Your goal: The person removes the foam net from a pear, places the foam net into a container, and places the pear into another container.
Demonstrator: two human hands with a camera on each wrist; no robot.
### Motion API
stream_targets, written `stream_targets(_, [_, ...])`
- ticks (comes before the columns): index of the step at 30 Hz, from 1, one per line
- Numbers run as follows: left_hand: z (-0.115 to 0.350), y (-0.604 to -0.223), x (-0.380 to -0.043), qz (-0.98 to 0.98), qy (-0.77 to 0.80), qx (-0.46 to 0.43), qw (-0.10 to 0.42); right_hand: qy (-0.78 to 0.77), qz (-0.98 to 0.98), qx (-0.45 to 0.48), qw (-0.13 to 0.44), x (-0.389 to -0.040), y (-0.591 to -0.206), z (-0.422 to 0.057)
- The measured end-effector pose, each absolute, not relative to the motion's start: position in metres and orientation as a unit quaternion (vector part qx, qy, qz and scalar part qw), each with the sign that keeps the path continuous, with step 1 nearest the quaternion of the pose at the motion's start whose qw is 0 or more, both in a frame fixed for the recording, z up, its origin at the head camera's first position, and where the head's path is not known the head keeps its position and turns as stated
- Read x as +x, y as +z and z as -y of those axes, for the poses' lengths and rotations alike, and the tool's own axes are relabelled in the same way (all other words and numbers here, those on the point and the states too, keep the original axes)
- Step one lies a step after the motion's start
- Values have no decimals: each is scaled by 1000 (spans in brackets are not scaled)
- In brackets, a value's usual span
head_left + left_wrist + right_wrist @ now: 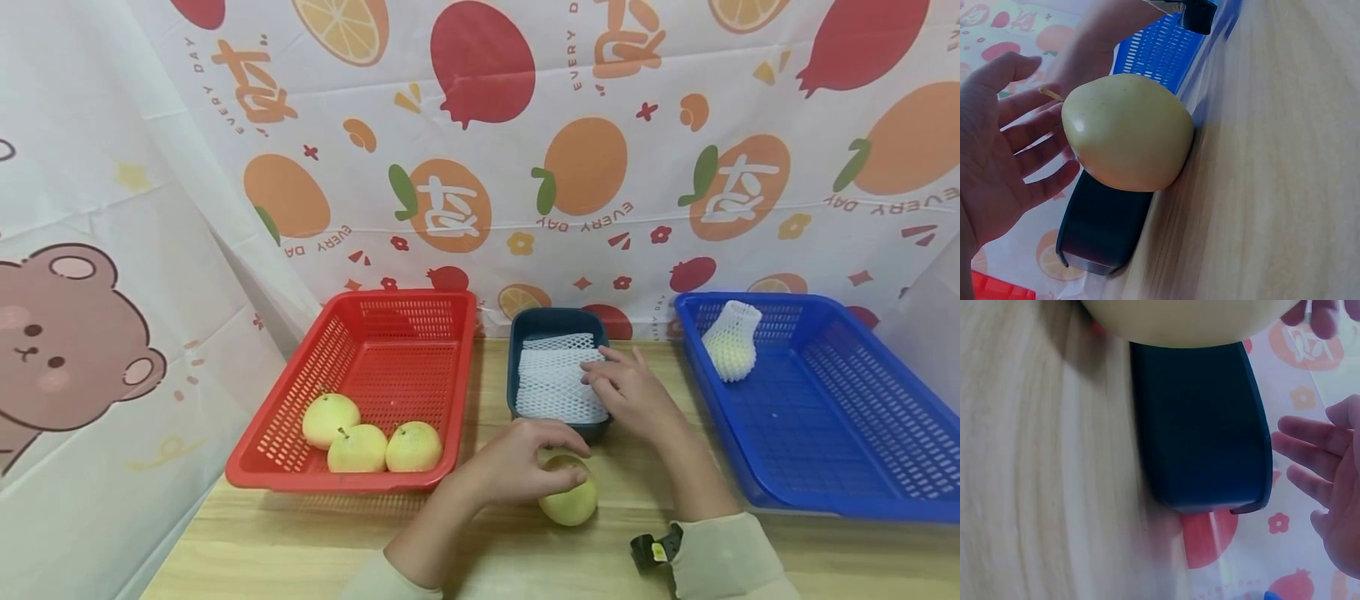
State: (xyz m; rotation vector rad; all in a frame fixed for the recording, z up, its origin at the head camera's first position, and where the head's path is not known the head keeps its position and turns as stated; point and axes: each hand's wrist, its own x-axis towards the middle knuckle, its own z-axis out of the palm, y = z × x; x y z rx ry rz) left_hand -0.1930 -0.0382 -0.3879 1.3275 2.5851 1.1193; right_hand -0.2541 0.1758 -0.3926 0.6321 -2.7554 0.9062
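Observation:
A yellow-green pear (570, 502) with a stem stands on the table in front of the dark plastic box (558, 318). My left hand (522, 463) is over it, thumb and fingers spread; the left wrist view shows the fingers behind the pear (1127, 132) and not wrapped round it. White foam net sleeves (558, 385) lie flat in the box. My right hand (632, 395) is at the box's right side, its fingertips over the sleeves. In the right wrist view, the right hand (1335, 481) has its fingers loosely extended beside the box (1204, 425), with nothing in its grasp.
To the left, a red basket (467, 367) holds three pears (358, 450) near its front. A blue basket (847, 433) on the right contains a pear in a foam net sleeve (731, 343). A fruit-print curtain (517, 200) hangs behind the wooden table (247, 542).

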Motion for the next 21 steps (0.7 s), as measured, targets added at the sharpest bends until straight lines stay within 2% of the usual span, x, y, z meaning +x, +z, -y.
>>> stream_targets(21, [38,-390,-195,-841,341,420,13,305,918,217,127,-244,-382,-178])
